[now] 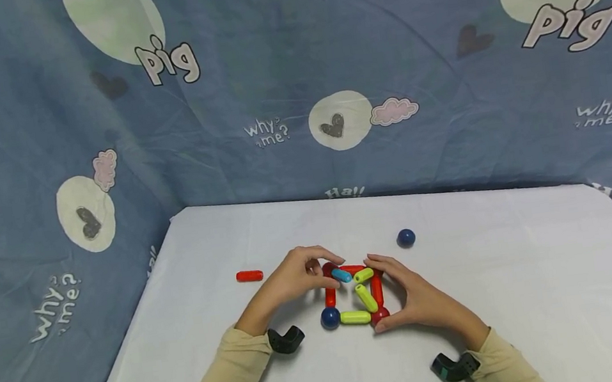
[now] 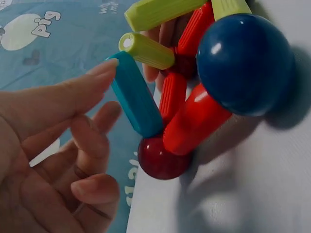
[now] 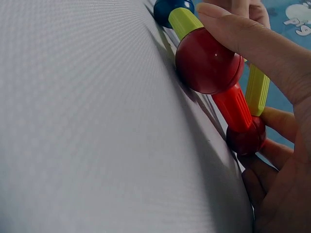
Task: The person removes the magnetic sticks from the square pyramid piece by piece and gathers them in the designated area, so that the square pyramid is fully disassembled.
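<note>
A square frame of magnetic rods and balls lies on the table between both hands. Its base has red rods (image 1: 376, 290), a yellow-green rod (image 1: 355, 317), a blue ball (image 1: 331, 318) and dark red balls (image 1: 380, 315). Two further yellow-green rods (image 1: 365, 297) and a light blue rod (image 2: 136, 94) slant up from the red balls. My left hand (image 1: 294, 276) touches the light blue rod's upper end with its thumb; its other fingers are apart from the rod. My right hand (image 1: 421, 295) grips the frame's right side, thumb on the near red ball, fingers at the far one.
A loose red rod (image 1: 249, 276) lies left of the frame. A loose dark blue ball (image 1: 406, 238) sits behind it to the right. The white table (image 1: 525, 265) meets a blue printed curtain (image 1: 288, 58) at the back and left. Each wrist wears a black band.
</note>
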{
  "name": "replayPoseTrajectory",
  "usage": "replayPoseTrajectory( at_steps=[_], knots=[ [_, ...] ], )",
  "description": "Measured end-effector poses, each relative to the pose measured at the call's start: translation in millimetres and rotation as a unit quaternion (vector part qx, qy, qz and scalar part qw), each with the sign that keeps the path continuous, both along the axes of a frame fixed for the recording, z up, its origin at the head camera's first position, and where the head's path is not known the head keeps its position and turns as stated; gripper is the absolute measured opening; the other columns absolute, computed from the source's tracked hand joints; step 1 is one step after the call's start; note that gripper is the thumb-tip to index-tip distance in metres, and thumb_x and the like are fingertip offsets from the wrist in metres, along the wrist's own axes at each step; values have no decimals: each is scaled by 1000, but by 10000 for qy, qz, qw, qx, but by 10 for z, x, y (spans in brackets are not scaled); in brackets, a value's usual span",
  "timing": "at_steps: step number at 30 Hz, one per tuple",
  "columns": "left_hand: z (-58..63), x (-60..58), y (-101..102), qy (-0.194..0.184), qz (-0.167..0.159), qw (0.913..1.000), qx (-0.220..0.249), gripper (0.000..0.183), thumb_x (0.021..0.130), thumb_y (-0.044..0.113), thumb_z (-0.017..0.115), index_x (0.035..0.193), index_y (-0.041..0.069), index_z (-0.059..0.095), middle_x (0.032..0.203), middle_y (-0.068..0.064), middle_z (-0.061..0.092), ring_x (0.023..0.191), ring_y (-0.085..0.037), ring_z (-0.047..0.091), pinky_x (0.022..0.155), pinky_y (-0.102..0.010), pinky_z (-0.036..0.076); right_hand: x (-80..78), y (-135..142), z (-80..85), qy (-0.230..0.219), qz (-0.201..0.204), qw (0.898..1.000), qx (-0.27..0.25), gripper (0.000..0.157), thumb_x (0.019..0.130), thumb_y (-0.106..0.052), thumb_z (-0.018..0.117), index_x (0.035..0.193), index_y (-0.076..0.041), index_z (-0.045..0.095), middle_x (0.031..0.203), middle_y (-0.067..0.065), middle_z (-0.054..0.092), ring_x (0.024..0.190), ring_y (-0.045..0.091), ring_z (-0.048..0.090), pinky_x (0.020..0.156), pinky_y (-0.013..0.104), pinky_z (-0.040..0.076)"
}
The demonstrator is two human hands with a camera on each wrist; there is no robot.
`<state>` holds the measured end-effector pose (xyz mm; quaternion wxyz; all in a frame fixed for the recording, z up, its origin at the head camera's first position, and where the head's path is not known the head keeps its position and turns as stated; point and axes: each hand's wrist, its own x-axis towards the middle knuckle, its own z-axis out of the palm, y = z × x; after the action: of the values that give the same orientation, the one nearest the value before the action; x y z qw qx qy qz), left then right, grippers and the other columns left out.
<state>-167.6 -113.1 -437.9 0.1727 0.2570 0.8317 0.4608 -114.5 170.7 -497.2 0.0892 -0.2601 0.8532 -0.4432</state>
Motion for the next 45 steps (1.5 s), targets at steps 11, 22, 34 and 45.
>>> replayPoseTrajectory(
  at_steps=[11, 22, 34, 45],
  knots=[
    [-147, 25, 71, -129, 246, 9995, -132, 30, 87, 7, 81, 117, 11, 78, 109, -8, 73, 62, -12, 50, 54, -21, 41, 7, 3, -1, 11, 18, 10000, -64, 109, 69, -45, 95, 159, -20, 39, 167, 8, 34, 155, 38, 32, 118, 69, 29],
    [-200, 21, 92, -123, 280, 9995, 39, 23, 89, 8, 80, 112, 10, 78, 104, -8, 72, 67, -11, 51, 58, -20, 42, -3, -3, 7, 5, 50, 10000, -70, 109, 69, -46, 95, 159, -19, 39, 167, 8, 34, 155, 37, 32, 118, 69, 29],
    [-185, 36, 96, -307, 297, 9988, 232, 17, 89, 10, 80, 107, 10, 77, 101, -8, 71, 71, -14, 55, 60, -22, 44, -1, -3, 9, 18, 40, 10000, -74, 109, 69, -46, 95, 158, -19, 40, 167, 8, 35, 154, 37, 34, 118, 68, 30],
    [-132, 3, 23, -311, 644, 9973, 162, 20, 84, 15, 86, 103, 16, 78, 92, -5, 70, 63, -13, 54, 56, -24, 41, -5, -4, 8, 6, 71, 9999, -76, 108, 69, -45, 95, 159, -19, 40, 167, 8, 34, 155, 39, 32, 118, 69, 29]
  ],
)
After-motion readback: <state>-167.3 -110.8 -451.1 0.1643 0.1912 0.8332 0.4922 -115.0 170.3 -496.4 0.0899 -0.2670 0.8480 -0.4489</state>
